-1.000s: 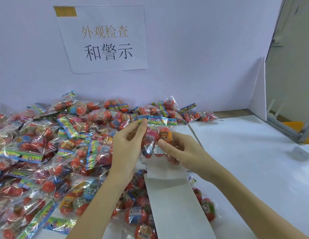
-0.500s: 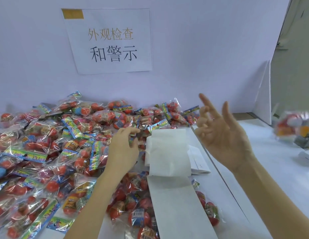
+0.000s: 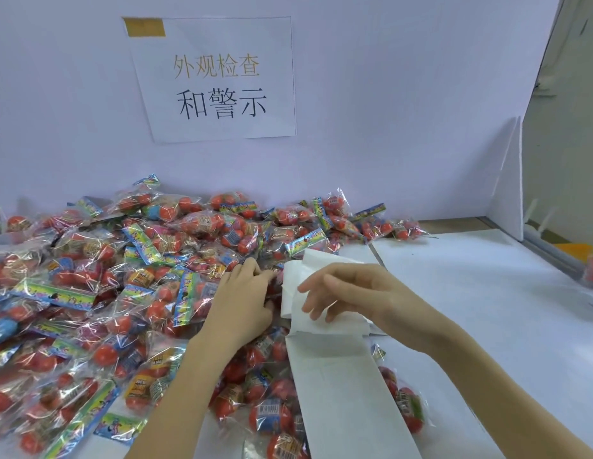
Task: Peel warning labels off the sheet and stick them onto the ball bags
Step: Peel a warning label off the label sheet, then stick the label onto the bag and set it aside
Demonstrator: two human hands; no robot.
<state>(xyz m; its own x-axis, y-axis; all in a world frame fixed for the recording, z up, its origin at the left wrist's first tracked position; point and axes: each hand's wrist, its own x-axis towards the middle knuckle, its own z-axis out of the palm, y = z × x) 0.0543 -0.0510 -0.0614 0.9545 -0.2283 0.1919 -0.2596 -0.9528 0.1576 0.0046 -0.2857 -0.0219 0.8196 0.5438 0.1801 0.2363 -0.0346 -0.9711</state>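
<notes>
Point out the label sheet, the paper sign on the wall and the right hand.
label sheet [image 3: 341, 385], head view, on its flat strip.
paper sign [image 3: 219, 81], head view, its middle.
right hand [image 3: 364, 293], head view, its back.

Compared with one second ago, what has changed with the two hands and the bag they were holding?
The bag that both hands held was let go and tossed to the right. The right hand came back from the throw, open, over the folded label sheet. The left hand dropped into the pile of ball bags, fingers curled at a new bag; whether it grips it is unclear. The pile, sheet and wall sign stayed in place.
</notes>
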